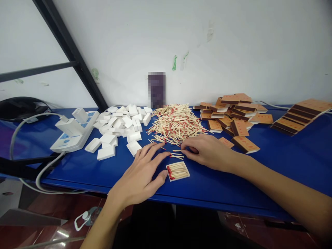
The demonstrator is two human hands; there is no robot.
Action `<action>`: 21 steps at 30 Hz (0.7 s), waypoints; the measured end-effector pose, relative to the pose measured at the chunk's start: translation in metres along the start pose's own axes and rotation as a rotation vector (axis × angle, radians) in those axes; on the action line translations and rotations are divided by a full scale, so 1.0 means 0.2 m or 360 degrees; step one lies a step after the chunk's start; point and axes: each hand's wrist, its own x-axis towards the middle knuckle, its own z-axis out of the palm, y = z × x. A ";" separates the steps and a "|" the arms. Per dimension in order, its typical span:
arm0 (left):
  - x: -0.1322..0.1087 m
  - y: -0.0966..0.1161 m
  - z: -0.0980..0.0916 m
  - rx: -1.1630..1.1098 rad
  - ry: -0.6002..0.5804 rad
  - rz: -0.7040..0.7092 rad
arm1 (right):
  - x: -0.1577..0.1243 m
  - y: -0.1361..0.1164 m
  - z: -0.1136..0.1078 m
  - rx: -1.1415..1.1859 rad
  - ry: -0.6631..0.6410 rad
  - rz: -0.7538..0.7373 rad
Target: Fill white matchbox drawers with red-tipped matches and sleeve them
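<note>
A small white matchbox tray [177, 171] filled with red-tipped matches lies on the blue table in front of me. My left hand [144, 173] is palm down with fingers spread, its thumb beside the tray's left edge. Its index fingertip is at the heads of a few loose matches [176, 156] just beyond the tray. My right hand [207, 152] is pinched at the right end of a match [177, 150] above those loose ones. Behind both hands rises a large heap of matches [178, 124].
White empty trays [121, 121] are piled on the left, next to a power strip [77, 135] with chargers and cables. Orange-brown matchbox sleeves [233, 114] lie heaped on the right, with a stacked row [302, 116] farther right. A blurred dark object [157, 90] leans against the wall.
</note>
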 end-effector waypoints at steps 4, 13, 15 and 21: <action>0.00 0.00 0.00 0.0044 -0.0029 0.0005 | 0.00 0.00 0.00 -0.0046 -0.0038 0.0072; 0.00 0.00 0.01 0.0103 -0.0066 0.0006 | -0.01 -0.01 -0.05 -0.0022 -0.0096 0.0171; 0.00 0.00 0.01 0.0088 -0.0049 0.0018 | -0.01 -0.01 -0.07 0.0022 -0.0089 0.0102; 0.00 0.01 0.00 0.0055 -0.0041 0.0018 | -0.02 0.04 -0.08 0.0079 -0.0125 -0.0135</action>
